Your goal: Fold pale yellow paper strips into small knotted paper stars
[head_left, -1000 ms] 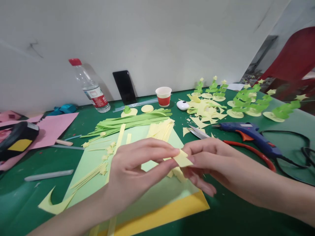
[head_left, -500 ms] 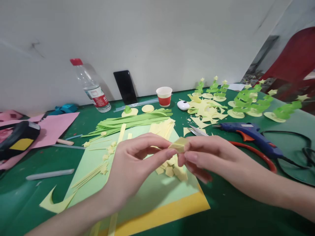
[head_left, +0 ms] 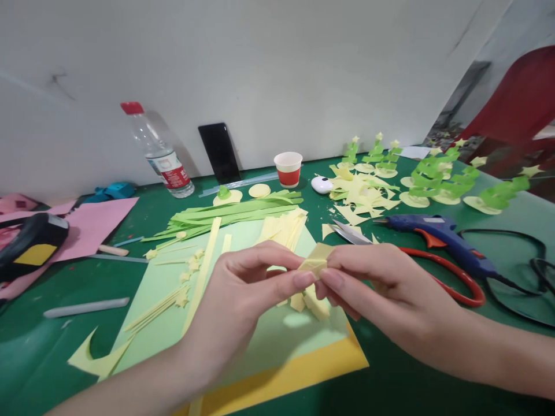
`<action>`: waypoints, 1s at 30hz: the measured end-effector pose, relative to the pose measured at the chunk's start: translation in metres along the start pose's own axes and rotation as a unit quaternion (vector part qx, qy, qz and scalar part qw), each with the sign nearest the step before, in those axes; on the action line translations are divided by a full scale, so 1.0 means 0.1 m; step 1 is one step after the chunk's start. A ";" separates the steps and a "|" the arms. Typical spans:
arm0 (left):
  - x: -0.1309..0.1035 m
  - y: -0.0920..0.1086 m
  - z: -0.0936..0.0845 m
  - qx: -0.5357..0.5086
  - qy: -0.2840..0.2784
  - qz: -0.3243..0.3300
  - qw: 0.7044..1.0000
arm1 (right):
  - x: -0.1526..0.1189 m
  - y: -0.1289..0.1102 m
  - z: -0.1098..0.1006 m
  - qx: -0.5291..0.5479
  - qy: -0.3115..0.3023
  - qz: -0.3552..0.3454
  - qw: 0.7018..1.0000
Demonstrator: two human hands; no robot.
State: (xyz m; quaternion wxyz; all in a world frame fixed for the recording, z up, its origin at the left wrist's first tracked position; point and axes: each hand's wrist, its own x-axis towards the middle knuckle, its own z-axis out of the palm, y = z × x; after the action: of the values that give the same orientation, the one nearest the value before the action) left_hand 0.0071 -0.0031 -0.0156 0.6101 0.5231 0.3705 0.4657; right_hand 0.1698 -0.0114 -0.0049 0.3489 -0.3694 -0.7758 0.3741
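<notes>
Now yellow paper [head_left: 319, 255], seemingly folded, between left hand [head_left: 243, 286] and right hand [head_left: 385, 283].

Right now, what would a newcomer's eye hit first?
The left hand and right hand pinch a small pale-yellow paper at the centre. Green paper strips topped with pale stars rise at the table's back right. Nearer the person lies a blue glue gun.

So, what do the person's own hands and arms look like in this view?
Both the left hand and the right hand are ungloved, with five-fingered human form. No rings, watch or bracelets show. The forearms are bare as far as the frame shows, with no sleeves in sight.
</notes>
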 end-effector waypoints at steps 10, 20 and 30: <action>0.07 0.04 -0.06 0.023 -0.065 -0.006 0.998 | 0.05 0.13 -0.07 0.457 -0.181 0.210 0.845; 0.09 -0.02 -0.13 0.021 -0.140 0.052 0.989 | 0.04 0.13 -0.03 0.548 -0.184 0.265 0.771; -0.02 -0.02 -0.04 0.089 -0.054 0.109 0.989 | -0.05 0.07 0.04 0.379 0.072 0.121 0.915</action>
State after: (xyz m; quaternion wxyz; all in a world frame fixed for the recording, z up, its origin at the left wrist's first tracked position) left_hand 0.0033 -0.0043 -0.0179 0.5257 0.6370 0.3179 0.4657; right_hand 0.1715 -0.0138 -0.0142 0.4697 -0.3268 -0.4979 0.6517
